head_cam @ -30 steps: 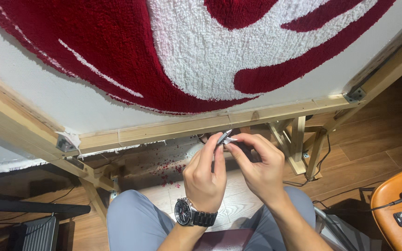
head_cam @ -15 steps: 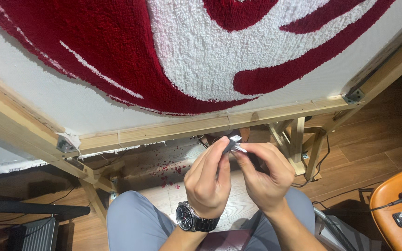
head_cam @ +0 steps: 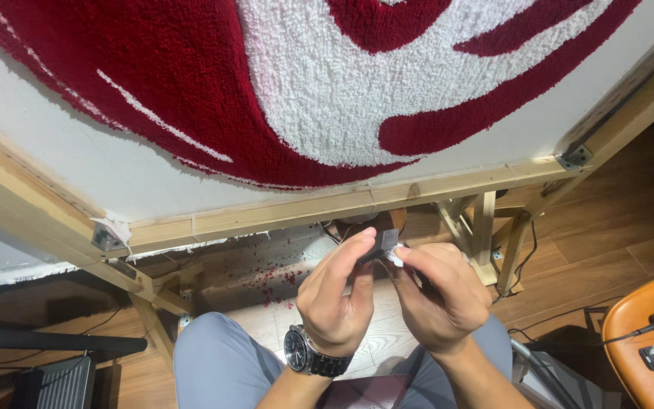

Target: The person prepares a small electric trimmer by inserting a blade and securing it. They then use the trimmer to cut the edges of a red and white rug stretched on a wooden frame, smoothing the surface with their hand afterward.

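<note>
Nearest us, above our grey-trousered knees (head_cam: 221,363), our left hand (head_cam: 338,299), a wristwatch (head_cam: 306,354) at its wrist, and our right hand (head_cam: 440,295) meet, both pinching a small dark grey object (head_cam: 382,244) between fingertips, in front of our chest. Beyond it runs the wooden frame (head_cam: 281,214), and past that stretches the red and white tufted rug (head_cam: 304,98) on pale backing cloth.
</note>
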